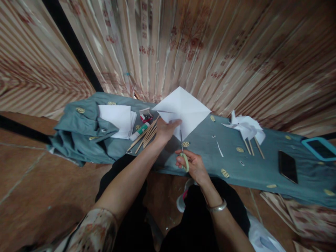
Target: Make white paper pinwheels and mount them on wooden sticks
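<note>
A white square sheet of paper (185, 108) with crease lines is turned like a diamond above the cloth. My left hand (166, 128) grips its left side, thumb on top and the other fingers hidden beneath. One slit shows near the left corner. My right hand (193, 163) is closed round the light green handles of a pair of scissors (186, 162). The blades point away from me and meet the sheet at its near corner. Close to my left wrist lie several wooden sticks (148, 134).
A glue stick (139, 131), a small red box (146, 116) and a stack of white paper (115, 120) lie left on the green cloth (168, 164). Rightward are a paper strip (219, 148), paper pinwheels (248, 127) on sticks, a black phone (288, 166) and a blue-framed device (320, 148). A curtain (168, 45) hangs behind.
</note>
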Demonstrator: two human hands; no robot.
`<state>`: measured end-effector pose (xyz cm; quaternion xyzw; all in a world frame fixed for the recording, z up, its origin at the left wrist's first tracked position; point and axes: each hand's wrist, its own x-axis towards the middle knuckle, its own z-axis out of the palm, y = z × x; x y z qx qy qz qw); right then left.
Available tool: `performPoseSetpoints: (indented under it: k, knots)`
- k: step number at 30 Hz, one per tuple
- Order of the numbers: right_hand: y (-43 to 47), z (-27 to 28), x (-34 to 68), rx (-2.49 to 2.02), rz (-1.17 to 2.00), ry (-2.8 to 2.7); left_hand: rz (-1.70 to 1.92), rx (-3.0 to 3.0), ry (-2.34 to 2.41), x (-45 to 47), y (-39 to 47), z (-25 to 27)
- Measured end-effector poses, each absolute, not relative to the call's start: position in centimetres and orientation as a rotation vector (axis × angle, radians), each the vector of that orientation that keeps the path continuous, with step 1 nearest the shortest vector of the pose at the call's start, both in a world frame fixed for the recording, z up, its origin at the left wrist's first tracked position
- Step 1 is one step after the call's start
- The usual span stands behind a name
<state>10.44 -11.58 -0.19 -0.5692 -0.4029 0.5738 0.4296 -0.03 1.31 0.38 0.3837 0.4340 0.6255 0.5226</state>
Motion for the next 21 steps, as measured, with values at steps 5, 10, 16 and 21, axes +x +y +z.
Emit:
performPoseSetpoints:
  k: [5, 10, 16, 21]
  knots:
    - [-11.5, 0.0, 10.5, -1.416, 1.426, -0.982, 1.497, 0.975, 0.99, 0.0, 0.7, 0.6]
    - [-11.5, -0.2, 10.5, -1.396, 1.413, -0.987, 1.467, 0.984, 0.989, 0.1, 0.2, 0.9]
    - [-11.5, -0.6, 10.5, -1.376, 1.396, -0.978, 1.465, 0.996, 0.996, 0.1, 0.6, 0.3]
    - [-11.5, -0.3, 10.3, -1.381, 1.409, -0.951, 1.469, 0.995, 0.992, 0.1, 0.6, 0.3]
